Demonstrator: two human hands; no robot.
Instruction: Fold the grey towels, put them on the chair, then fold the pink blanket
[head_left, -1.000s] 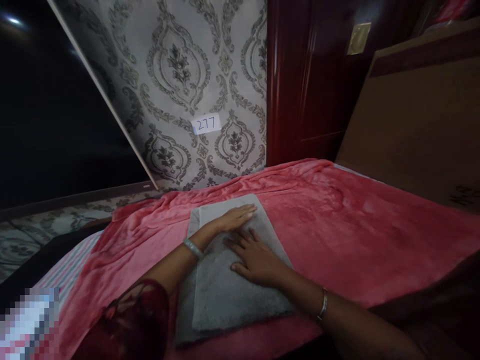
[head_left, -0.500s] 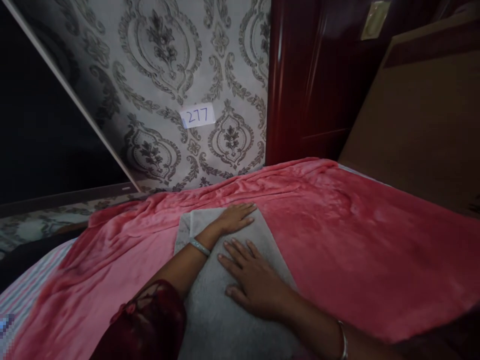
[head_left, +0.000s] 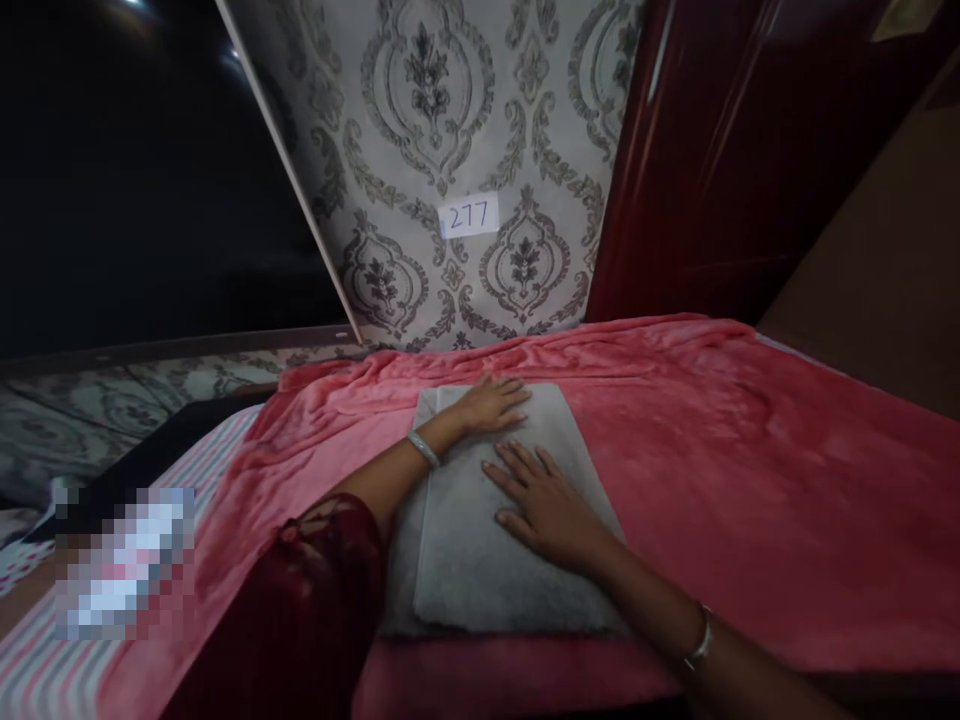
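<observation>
A grey folded cloth [head_left: 510,560], soft like a towel, lies flat on a pink blanket [head_left: 750,480]. Near its far edge rests my left hand [head_left: 491,405], palm down, fingers stretched out; a pale bangle circles that wrist. My right hand [head_left: 551,505] lies on the cloth closer to me, its fingers spread, with a silver bangle on the wrist. Both hands press flat and grip nothing. Along the cloth's left side a folded edge shows as a second layer.
Patterned wallpaper with a paper label [head_left: 469,215] reading 277 stands behind the blanket. A large dark screen [head_left: 150,180] is at the left, a dark red glossy panel [head_left: 697,170] at the right. Striped fabric [head_left: 52,660] and a blurred-out patch lie at lower left.
The view has shifted left and tilted, so the scene sits further right and the cloth's near edge shows. Both hands stay flat on the cloth in nearly the same places.
</observation>
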